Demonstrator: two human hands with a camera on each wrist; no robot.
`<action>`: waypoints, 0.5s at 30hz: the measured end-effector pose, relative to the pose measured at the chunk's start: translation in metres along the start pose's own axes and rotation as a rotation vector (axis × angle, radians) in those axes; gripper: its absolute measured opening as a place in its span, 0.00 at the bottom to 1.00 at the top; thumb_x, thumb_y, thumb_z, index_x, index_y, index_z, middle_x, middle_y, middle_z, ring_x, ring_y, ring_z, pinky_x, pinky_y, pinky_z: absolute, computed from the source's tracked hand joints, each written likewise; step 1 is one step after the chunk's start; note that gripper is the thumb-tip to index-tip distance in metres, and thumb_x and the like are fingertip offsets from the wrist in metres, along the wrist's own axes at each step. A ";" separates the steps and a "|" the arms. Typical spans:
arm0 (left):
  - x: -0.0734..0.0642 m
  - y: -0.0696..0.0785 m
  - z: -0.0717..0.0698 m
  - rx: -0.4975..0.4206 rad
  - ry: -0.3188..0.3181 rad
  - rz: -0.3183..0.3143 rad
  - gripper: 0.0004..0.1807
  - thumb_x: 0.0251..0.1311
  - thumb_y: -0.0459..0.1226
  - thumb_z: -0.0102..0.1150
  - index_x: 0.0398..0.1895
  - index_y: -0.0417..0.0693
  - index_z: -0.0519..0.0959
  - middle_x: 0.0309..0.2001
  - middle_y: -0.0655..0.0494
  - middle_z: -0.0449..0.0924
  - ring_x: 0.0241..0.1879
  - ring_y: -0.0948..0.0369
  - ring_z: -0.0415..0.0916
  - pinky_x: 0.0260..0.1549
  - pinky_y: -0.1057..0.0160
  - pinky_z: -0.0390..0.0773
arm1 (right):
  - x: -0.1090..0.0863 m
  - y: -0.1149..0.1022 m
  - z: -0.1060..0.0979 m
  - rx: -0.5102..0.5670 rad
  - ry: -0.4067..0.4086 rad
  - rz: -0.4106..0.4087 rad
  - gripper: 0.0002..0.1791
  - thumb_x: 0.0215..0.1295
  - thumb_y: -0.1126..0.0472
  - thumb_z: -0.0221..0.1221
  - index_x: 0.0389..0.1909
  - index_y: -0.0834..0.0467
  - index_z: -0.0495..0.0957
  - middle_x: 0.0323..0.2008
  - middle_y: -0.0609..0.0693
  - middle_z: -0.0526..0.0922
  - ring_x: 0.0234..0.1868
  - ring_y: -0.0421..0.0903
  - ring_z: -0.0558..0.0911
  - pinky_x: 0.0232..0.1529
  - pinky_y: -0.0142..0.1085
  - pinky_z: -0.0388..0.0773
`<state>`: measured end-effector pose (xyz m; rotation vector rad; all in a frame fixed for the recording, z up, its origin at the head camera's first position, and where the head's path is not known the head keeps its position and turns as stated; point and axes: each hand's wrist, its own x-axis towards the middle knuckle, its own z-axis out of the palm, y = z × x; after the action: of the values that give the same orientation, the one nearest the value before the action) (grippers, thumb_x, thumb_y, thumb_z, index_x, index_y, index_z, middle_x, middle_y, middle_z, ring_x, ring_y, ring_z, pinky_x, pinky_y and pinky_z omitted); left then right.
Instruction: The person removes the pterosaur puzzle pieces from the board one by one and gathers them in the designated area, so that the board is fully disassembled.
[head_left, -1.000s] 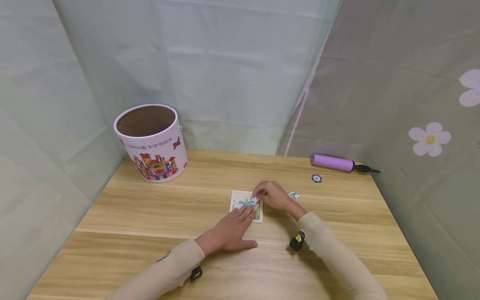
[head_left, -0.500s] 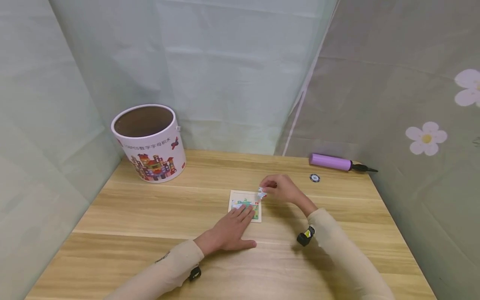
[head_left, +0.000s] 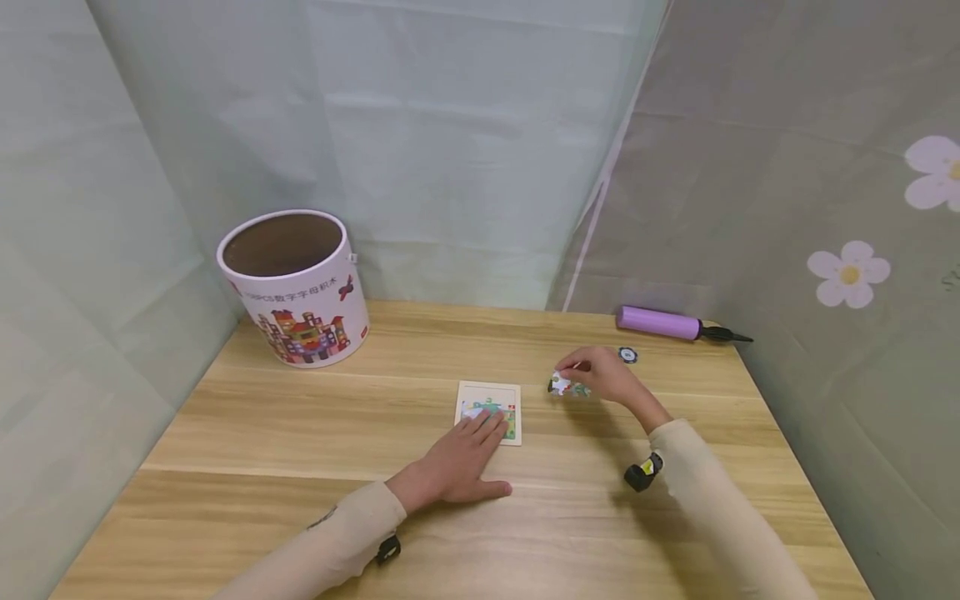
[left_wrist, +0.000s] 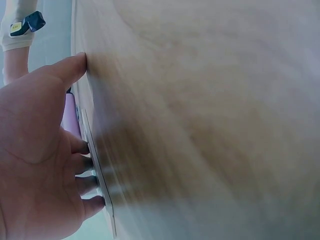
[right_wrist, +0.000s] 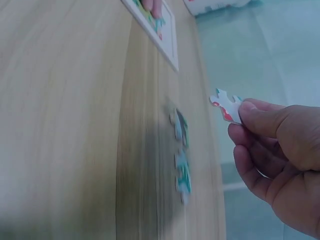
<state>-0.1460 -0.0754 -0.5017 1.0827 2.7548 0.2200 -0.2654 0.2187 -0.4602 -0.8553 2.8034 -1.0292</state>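
My left hand [head_left: 461, 462] lies with straight fingers on a small framed jigsaw puzzle [head_left: 487, 389], its thumb spread on the table. Several fingertips press the board's edge and face in the left wrist view, and the hand covers part of the picture. To the right, my right hand [head_left: 609, 379] pinches a white puzzle piece [right_wrist: 227, 107] with red and green marks between thumb and fingers, above the table. Below it in the right wrist view lie a green-and-white puzzle piece [right_wrist: 183, 175] and a dark-patterned puzzle piece [right_wrist: 180, 127], both loose on the wood.
A large printed bucket [head_left: 300, 308] stands at the table's back left. At the back right lie a purple hand pump [head_left: 660, 323] with a black nozzle and a dark round chip [head_left: 628, 355]. Cloth curtains [head_left: 450, 167] rise behind the table.
My right hand has lifted the puzzle piece off the board's upper right corner and carried it right, over the loose pieces. The left hand has stayed on the board.
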 end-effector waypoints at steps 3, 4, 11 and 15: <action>0.000 0.000 0.001 0.004 0.002 -0.001 0.51 0.69 0.66 0.47 0.80 0.38 0.53 0.81 0.42 0.48 0.80 0.46 0.46 0.76 0.45 0.54 | -0.006 0.009 -0.006 -0.004 0.019 0.000 0.06 0.66 0.67 0.67 0.40 0.61 0.89 0.39 0.55 0.90 0.38 0.46 0.87 0.40 0.38 0.84; 0.000 0.000 0.001 0.003 0.002 0.000 0.51 0.69 0.66 0.47 0.80 0.38 0.53 0.81 0.41 0.48 0.80 0.46 0.46 0.76 0.45 0.54 | -0.008 0.012 -0.008 -0.002 0.025 0.010 0.05 0.65 0.67 0.67 0.40 0.61 0.89 0.39 0.55 0.90 0.38 0.46 0.87 0.40 0.38 0.84; 0.000 -0.001 0.002 -0.005 0.005 -0.002 0.51 0.69 0.66 0.48 0.81 0.38 0.53 0.81 0.41 0.48 0.80 0.46 0.46 0.76 0.45 0.54 | -0.021 0.032 -0.017 -0.067 0.051 0.058 0.05 0.64 0.67 0.67 0.39 0.60 0.90 0.38 0.54 0.90 0.37 0.47 0.87 0.40 0.40 0.84; 0.001 0.000 0.001 -0.009 -0.006 -0.010 0.51 0.69 0.66 0.48 0.81 0.38 0.53 0.81 0.42 0.48 0.80 0.46 0.46 0.76 0.45 0.54 | -0.028 0.042 -0.021 -0.083 0.052 0.082 0.06 0.64 0.67 0.68 0.39 0.60 0.90 0.37 0.54 0.90 0.36 0.47 0.85 0.40 0.41 0.83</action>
<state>-0.1464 -0.0750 -0.5030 1.0652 2.7511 0.2275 -0.2667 0.2717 -0.4740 -0.7245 2.9159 -0.9438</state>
